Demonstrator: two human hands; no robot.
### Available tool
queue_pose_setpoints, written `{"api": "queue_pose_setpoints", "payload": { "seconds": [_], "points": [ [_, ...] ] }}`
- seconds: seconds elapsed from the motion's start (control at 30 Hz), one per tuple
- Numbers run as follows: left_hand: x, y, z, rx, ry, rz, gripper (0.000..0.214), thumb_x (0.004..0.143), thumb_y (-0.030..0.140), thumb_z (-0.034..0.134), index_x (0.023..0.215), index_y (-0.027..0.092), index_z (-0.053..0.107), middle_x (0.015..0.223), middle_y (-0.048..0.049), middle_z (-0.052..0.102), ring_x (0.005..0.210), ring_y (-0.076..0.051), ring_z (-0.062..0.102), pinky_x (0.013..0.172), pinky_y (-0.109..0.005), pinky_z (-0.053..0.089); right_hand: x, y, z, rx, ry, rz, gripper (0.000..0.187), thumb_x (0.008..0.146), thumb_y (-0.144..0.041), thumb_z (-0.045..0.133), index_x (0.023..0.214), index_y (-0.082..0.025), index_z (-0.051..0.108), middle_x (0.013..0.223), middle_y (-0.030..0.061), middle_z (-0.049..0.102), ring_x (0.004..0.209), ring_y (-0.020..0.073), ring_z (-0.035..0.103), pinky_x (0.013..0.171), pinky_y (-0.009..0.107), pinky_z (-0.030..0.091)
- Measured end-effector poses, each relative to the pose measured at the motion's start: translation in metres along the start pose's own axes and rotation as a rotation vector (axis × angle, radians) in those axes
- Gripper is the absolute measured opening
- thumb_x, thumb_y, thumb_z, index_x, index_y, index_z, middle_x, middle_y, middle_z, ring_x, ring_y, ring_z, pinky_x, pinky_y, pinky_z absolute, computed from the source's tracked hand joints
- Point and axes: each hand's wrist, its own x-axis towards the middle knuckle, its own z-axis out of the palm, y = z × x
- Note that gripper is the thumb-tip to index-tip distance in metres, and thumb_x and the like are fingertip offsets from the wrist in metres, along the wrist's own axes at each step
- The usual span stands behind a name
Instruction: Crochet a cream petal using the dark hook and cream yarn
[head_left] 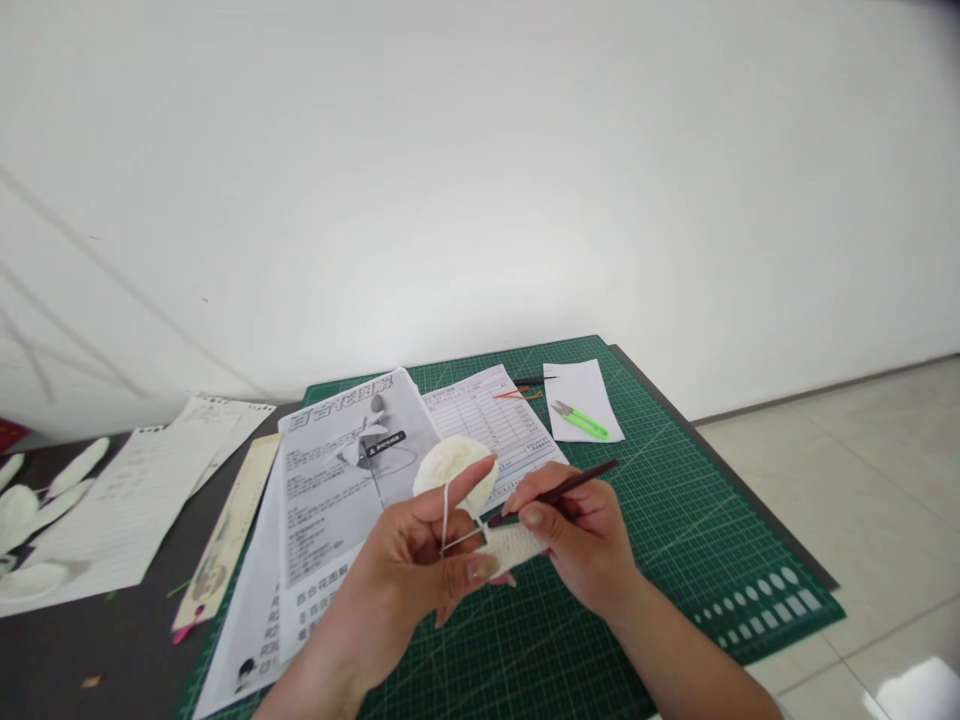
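My left hand (420, 560) pinches the left end of a small cream crocheted strip (514, 545), and white yarn (445, 510) runs up over its raised forefinger. In my right hand (581, 535) is a crochet hook with a dark handle (581, 480), gripped like a pen. The hook's thin metal shaft points left, its tip close to the yarn by my left fingers. My right fingers also touch the right end of the strip. Behind the hands sits a ball of cream yarn (450, 465), partly covered by my left forefinger.
A green cutting mat (660, 500) covers the table. Printed sheets (322, 500) and a form (480, 410) lie on it. Green thread snips (585, 420) rest on white paper (570, 380) at the back right. White petal-like pieces (30, 515) and a bookmark (225, 540) lie left.
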Motion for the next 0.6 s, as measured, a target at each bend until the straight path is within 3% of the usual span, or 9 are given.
{"api": "queue_pose_setpoints", "payload": {
  "seconds": [0.1, 0.23, 0.4, 0.6],
  "points": [
    [-0.002, 0.005, 0.000, 0.012, -0.037, -0.042, 0.063, 0.067, 0.018, 0.078, 0.127, 0.025, 0.059, 0.054, 0.0045, 0.059, 0.053, -0.014, 0.063, 0.035, -0.014, 0.037, -0.001, -0.003, 0.000, -0.053, 0.014, -0.034, 0.005, 0.077, -0.026, 0.072, 0.078, -0.021, 0.073, 0.068, 0.0010, 0.069, 0.057, 0.0131, 0.058, 0.052, 0.023, 0.046],
    [-0.002, 0.006, 0.000, 0.057, -0.017, -0.038, 0.066, 0.066, 0.020, 0.079, 0.129, 0.024, 0.057, 0.053, 0.0046, 0.057, 0.056, -0.016, 0.065, 0.035, -0.014, 0.042, -0.001, -0.004, 0.000, -0.070, 0.025, -0.069, 0.004, 0.077, -0.025, 0.071, 0.077, -0.022, 0.073, 0.069, 0.0014, 0.069, 0.061, 0.0147, 0.061, 0.056, 0.024, 0.048],
    [0.001, 0.001, 0.002, 0.147, 0.013, 0.058, 0.059, 0.070, 0.024, 0.077, 0.126, 0.023, 0.060, 0.060, 0.0039, 0.058, 0.050, -0.008, 0.053, 0.043, -0.016, 0.046, -0.002, -0.001, -0.001, -0.102, 0.034, -0.122, 0.005, 0.080, -0.022, 0.068, 0.082, -0.024, 0.073, 0.071, -0.0001, 0.070, 0.062, 0.0136, 0.061, 0.056, 0.023, 0.048],
    [0.001, -0.007, 0.010, 0.097, 0.089, 0.094, 0.059, 0.068, 0.024, 0.078, 0.125, 0.029, 0.060, 0.066, 0.0053, 0.053, 0.050, -0.007, 0.046, 0.040, -0.015, 0.044, -0.005, -0.003, -0.001, -0.221, 0.035, -0.171, 0.011, 0.082, -0.018, 0.065, 0.084, -0.024, 0.073, 0.074, 0.0003, 0.070, 0.067, 0.0136, 0.063, 0.063, 0.024, 0.049]
  ]
}}
